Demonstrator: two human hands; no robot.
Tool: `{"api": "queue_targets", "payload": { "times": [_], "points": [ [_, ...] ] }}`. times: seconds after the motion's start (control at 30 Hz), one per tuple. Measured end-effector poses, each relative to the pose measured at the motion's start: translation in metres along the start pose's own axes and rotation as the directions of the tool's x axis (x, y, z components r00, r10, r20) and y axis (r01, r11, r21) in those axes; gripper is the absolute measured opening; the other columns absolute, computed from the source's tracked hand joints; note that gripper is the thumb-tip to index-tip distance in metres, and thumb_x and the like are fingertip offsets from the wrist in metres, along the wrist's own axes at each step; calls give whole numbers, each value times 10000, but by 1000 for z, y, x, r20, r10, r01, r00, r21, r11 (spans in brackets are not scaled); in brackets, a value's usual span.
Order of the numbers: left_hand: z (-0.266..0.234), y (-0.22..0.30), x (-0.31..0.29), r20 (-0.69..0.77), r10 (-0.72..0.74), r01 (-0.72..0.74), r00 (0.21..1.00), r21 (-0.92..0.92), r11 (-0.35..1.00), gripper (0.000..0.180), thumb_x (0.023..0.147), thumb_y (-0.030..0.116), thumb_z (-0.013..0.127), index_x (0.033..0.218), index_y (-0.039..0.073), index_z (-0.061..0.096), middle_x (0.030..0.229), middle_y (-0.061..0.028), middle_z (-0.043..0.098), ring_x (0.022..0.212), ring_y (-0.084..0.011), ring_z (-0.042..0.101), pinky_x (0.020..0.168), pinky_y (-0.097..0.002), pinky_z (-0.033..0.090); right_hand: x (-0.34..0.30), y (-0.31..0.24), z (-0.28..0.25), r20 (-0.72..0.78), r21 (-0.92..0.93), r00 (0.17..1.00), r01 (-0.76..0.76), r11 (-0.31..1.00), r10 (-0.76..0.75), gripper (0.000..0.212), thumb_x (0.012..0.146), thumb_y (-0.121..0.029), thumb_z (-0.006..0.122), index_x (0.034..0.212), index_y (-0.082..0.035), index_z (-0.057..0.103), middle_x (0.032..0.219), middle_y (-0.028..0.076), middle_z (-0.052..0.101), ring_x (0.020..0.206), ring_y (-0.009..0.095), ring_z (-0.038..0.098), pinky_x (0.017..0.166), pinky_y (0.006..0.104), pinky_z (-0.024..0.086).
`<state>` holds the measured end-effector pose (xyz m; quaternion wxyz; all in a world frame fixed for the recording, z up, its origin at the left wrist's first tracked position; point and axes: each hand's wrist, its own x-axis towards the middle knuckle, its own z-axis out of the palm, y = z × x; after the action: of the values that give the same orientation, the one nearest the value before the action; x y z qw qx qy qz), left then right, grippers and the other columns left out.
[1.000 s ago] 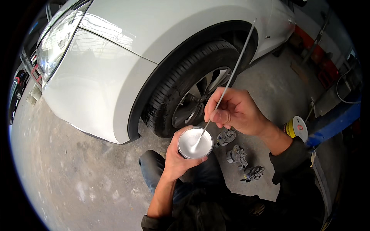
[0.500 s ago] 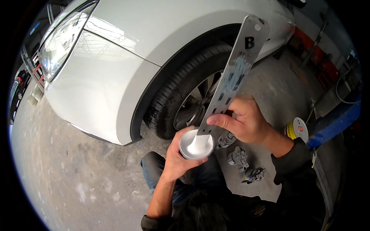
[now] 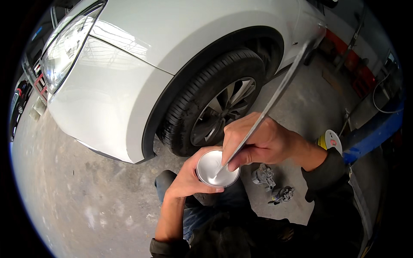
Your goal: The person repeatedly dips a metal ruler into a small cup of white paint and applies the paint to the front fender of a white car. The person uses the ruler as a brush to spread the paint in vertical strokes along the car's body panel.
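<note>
Both hands [image 3: 264,137] gripping: L [image 3: 185,178] w/ cup [image 3: 235,180], R [image 3: 254,144] w/ thin strip [image 3: 275,99] (tip prob. in white liq. [image 3: 208,165]).

White liquid [image 3: 210,167], grey strip [image 3: 272,101]

The left forearm [image 3: 171,221] rises from the lower edge, bare from the bunched dark left sleeve [image 3: 169,248] up to the wrist. The left grip [image 3: 185,177] is set with the palm facing right; its fingers [image 3: 198,153] wrap the far side and the thumb [image 3: 213,189] the near side, forming a firm C-shaped clasp. The right arm extends in from the lower right, its dark right sleeve [image 3: 325,174] ending short of the bare right wrist [image 3: 311,155]. The right grip [image 3: 260,137] points left, back uppermost, fingers curled, thumb in a pinch, positioned higher than and close beside the left.
</note>
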<state>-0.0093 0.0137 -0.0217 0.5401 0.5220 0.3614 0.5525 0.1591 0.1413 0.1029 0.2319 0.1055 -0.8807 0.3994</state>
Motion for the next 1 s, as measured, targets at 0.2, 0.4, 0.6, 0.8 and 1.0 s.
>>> {"api": "queue_targets", "payload": {
  "times": [0.2, 0.4, 0.6, 0.8, 1.0],
  "points": [
    [-14, 8, 10, 307, 100, -113, 946, 23, 993, 926, 509, 139, 964, 1326, 17, 545, 1236, -48, 614, 1174, -184, 554, 1025, -337, 434, 33, -2, 0, 216, 181, 976, -42, 983, 2, 185, 804, -175, 803, 833, -27, 697, 782, 66, 680, 664, 246, 623, 584, 344, 465],
    [-17, 5, 6, 266, -52, 59, 963, -19, 998, 906, 527, 111, 957, 1328, 20, 543, 1232, -36, 617, 1159, -159, 559, 1021, -325, 431, 7, 15, -9, 70, -272, 991, -92, 958, 115, 202, 833, -213, 787, 845, -29, 704, 714, 82, 642, 613, 268, 596, 552, 359, 439],
    [2, 2, 2, -142, 42, -49, 989, -50, 998, 849, 569, -19, 896, 1338, 41, 541, 1215, -28, 619, 1124, -142, 583, 1008, -307, 444, -17, -7, 2, -294, -239, 918, -340, 909, 266, 171, 905, -148, 718, 929, 15, 678, 755, 128, 689, 627, 215, 666, 572, 322, 493],
    [22, -19, 10, -308, 73, -85, 949, -27, 996, 828, 593, -21, 877, 1341, 40, 528, 1245, -39, 602, 1158, -157, 572, 1018, -322, 451, -9, -16, 15, -588, -136, 755, -444, 885, 288, 158, 925, -141, 702, 906, 5, 642, 724, 97, 675, 593, 164, 637, 548, 301, 474],
    [28, -18, 21, -326, 120, -135, 938, -24, 990, 852, 601, 15, 896, 1352, 41, 494, 1241, -61, 601, 1161, -167, 568, 1029, -332, 440, -26, 8, 30, -500, -363, 861, -303, 881, 90, 190, 932, -142, 692, 866, 24, 629, 701, 125, 660, 585, 208, 635, 550, 312, 478]
  ]
}}
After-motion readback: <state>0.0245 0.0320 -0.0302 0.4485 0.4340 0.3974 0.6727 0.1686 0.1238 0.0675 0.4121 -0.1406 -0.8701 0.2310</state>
